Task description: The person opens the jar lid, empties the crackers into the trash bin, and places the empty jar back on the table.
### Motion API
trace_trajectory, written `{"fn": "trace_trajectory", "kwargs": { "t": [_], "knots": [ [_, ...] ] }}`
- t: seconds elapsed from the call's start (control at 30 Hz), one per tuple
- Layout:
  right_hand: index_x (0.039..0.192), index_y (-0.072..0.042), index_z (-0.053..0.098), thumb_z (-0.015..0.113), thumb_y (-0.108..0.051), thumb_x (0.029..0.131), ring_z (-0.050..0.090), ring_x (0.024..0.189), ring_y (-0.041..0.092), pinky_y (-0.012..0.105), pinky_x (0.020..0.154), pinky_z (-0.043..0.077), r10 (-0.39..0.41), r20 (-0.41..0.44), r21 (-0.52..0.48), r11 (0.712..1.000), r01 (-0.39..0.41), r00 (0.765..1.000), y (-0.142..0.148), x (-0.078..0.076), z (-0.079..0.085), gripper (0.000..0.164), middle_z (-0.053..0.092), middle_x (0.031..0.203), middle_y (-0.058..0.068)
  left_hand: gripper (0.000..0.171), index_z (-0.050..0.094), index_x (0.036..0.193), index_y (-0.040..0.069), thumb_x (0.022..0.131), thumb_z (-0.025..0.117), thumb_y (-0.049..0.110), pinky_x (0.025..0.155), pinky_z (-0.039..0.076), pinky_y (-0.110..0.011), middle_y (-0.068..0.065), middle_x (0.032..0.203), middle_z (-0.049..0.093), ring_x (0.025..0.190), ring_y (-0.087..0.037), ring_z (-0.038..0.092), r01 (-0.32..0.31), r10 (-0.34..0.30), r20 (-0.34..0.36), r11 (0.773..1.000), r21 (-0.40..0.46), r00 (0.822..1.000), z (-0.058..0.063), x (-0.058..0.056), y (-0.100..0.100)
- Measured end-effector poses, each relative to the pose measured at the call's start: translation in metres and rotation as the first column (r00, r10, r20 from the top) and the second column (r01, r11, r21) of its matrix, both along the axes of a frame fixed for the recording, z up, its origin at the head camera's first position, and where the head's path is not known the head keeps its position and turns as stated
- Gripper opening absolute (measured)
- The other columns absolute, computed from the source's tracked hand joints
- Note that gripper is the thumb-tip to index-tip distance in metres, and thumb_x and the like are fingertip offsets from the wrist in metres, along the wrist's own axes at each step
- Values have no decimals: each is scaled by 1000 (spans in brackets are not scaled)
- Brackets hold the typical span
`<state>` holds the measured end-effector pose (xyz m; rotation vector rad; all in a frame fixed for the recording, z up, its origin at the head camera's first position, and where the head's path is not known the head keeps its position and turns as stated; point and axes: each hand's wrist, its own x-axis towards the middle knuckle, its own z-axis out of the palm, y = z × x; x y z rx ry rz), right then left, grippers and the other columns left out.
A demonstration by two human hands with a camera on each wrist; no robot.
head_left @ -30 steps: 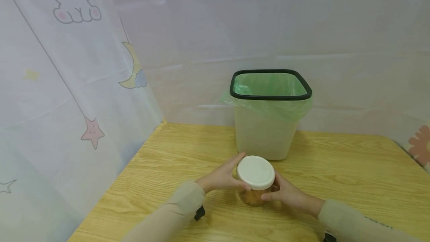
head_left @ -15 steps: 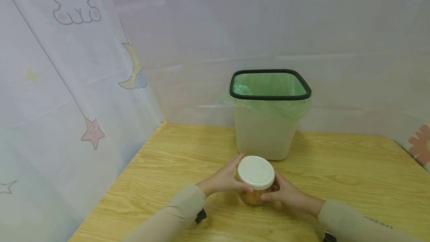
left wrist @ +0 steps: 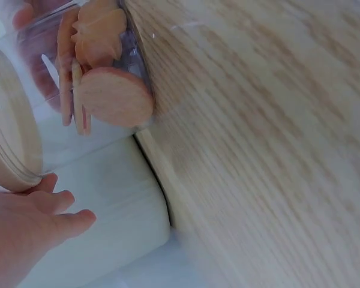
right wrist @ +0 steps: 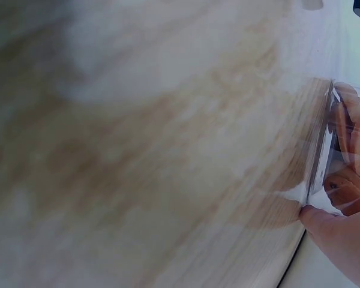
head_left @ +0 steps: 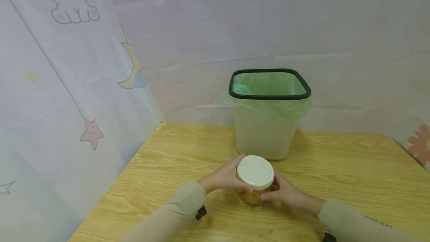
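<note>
Jar [head_left: 252,197] was gripped at its lid [head_left: 255,171] by left hand [head_left: 226,177] from nine o'clock, and lower down by right hand [head_left: 288,193] from four.

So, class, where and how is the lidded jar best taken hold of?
Probably by the clear wall of the jar, with the right hand coming from the right: the jar stands upright, and its round body lets thumb and fingers press opposite sides below the white lid. The left hand holds the lid's rim, so the left side is taken up.
</note>
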<state>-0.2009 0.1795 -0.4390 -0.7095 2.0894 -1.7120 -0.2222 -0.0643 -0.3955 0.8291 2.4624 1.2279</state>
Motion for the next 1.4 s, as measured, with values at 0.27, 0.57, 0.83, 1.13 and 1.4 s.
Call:
{"fn": "trace_trajectory", "kwargs": {
  "t": [0.27, 0.57, 0.83, 1.13, 1.4],
  "knots": [
    [149, 8, 6, 75, -12, 86, 19, 134, 57, 66, 104, 26, -10, -7, 7, 1000, 10, 1000, 0, 0, 0, 95, 20, 149, 35, 104, 26, 152, 7, 72, 89, 26, 105, 36, -45, -11, 149, 37, 132, -26, 40, -102, 103, -18, 995, 17, 995, -6, 6, 5],
    [151, 5, 3, 74, -12, 87, 16, 135, 59, 63, 103, 33, -5, 24, 12, 1000, 5, 1000, -1, 0, 0, 97, 16, 150, 34, 103, 26, 153, 8, 73, 88, 26, 105, 36, -47, -10, 149, 36, 132, -26, 40, -122, 123, -16, 991, 56, 992, -8, 9, 7],
    [152, 1, 0, 73, -11, 88, 22, 134, 56, 57, 100, 39, 0, 11, 3, 1000, 0, 1000, -1, 0, 0, 98, 15, 151, 33, 101, 27, 152, 7, 73, 88, 20, 109, 30, -52, -12, 151, 36, 137, -30, 35, -135, 135, 7, 982, 135, 991, -4, 11, 6],
    [152, 3, -7, 71, -11, 90, 10, 137, 58, 65, 106, 25, 30, 43, 1, 1000, -30, 999, -1, -1, 0, 100, 7, 152, 36, 108, 21, 155, 9, 72, 88, 25, 108, 28, -59, -15, 156, 27, 141, -36, 26, -201, 194, 58, 968, 150, 979, 5, 17, -3],
    [153, 2, -7, 74, -10, 87, 6, 139, 54, 67, 108, 14, 17, 48, 1, 1000, -17, 999, -1, -1, 1, 104, 5, 153, 36, 107, 24, 154, 8, 71, 89, 22, 107, 26, -63, -17, 154, 30, 140, -36, 28, -247, 243, 45, 950, 191, 969, 8, 20, -18]
  ]
}}
